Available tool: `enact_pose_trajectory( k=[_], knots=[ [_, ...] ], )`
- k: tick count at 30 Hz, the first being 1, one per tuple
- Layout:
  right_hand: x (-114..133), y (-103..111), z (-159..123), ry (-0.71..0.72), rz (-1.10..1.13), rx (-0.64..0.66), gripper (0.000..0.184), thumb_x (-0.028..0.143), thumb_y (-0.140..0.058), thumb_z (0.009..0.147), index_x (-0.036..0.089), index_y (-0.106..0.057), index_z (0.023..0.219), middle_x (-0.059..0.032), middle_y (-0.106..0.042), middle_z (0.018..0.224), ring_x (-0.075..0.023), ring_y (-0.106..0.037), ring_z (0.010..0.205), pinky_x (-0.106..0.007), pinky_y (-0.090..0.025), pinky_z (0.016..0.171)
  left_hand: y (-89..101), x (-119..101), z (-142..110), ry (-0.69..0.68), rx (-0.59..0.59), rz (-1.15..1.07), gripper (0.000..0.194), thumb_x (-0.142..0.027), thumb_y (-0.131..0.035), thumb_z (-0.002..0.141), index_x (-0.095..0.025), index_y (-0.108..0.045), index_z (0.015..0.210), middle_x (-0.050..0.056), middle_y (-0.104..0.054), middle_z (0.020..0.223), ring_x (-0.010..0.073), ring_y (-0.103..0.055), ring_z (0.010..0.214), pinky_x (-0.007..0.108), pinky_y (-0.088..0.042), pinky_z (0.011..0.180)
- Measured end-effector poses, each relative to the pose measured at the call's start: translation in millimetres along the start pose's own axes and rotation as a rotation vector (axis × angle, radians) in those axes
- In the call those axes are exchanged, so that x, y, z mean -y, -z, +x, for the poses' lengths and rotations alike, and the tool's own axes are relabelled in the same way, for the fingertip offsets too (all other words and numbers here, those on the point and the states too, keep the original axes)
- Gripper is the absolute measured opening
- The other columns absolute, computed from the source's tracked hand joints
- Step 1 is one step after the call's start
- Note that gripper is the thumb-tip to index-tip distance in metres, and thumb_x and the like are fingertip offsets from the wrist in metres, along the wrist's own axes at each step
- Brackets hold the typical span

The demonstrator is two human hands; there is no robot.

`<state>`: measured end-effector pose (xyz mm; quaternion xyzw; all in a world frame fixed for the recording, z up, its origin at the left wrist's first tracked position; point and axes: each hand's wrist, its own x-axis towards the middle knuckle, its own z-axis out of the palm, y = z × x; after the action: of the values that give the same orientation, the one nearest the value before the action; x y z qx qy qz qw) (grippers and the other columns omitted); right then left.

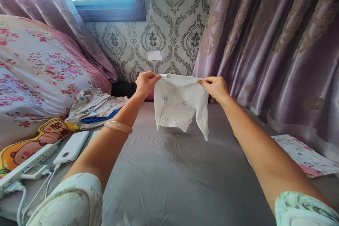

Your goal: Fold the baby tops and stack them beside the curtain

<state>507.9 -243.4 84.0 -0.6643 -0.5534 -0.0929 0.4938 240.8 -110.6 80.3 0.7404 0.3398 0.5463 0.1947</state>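
Observation:
A small white baby shirt (176, 104) with long sleeves and little printed figures hangs in the air over the grey bed sheet (185, 180). My left hand (147, 82) pinches it at the left shoulder by the neckline. At the other shoulder, my right hand (215, 86) grips the cloth between thumb and fingers. The neckline is stretched nearly straight between both hands, while the sleeves and hem dangle. A pale bangle (118, 126) circles my left wrist.
Left of my arm lie folded clothes (95, 107), a white power bank (72, 147), a power strip (34, 164) with cables and a yellow cartoon cushion (42, 137). Floral bedding (39, 67) rises behind them. A patterned folded cloth (304, 153) is at right, by purple curtains (278, 49).

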Motion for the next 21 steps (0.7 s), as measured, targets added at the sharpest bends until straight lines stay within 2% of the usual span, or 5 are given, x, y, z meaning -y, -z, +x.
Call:
enact_pose_trajectory(
  k=[6,12,16,21],
  knots=[
    [-8,-16,0,0.004,-0.060,0.024,0.035,0.049,-0.057,0.082,0.018,-0.074,0.081,-0.0048,-0.069,0.067,-0.0219,-0.062,0.070,-0.031,-0.043,0.066,-15.7,9,-3,0.086,-0.028,0.023,0.022,-0.036,-0.062,0.073,-0.016,-0.069,0.078,0.003,-0.064,0.069,0.0173,-0.057,0.073,0.026,-0.043,0.065],
    [-3,-21,-1,0.076,-0.121,-0.018,0.033,0.039,-0.044,0.092,0.018,-0.069,0.084,-0.0113,-0.071,0.082,-0.0255,-0.062,0.081,-0.034,-0.044,0.075,-20.1,8,-8,0.135,-0.041,0.044,0.021,-0.034,-0.058,0.077,-0.016,-0.069,0.081,0.002,-0.060,0.068,0.0162,-0.056,0.069,0.026,-0.040,0.065],
    [0,-21,-11,0.186,-0.120,-0.114,0.034,0.035,-0.034,0.096,0.019,-0.064,0.091,-0.0123,-0.068,0.092,-0.0262,-0.060,0.090,-0.038,-0.043,0.081,-22.0,1,-21,0.100,-0.079,0.052,0.018,-0.030,-0.052,0.085,-0.017,-0.065,0.087,0.003,-0.061,0.076,0.0170,-0.057,0.075,0.027,-0.041,0.071],
    [8,-13,-36,0.237,-0.168,-0.152,0.037,0.037,-0.027,0.100,0.020,-0.060,0.097,-0.0121,-0.064,0.098,-0.0260,-0.057,0.096,-0.038,-0.042,0.084,-25.8,-10,-50,0.001,-0.223,0.070,0.017,-0.030,-0.046,0.094,-0.021,-0.060,0.095,0.005,-0.060,0.091,0.0192,-0.057,0.092,0.031,-0.041,0.087]
  ],
)
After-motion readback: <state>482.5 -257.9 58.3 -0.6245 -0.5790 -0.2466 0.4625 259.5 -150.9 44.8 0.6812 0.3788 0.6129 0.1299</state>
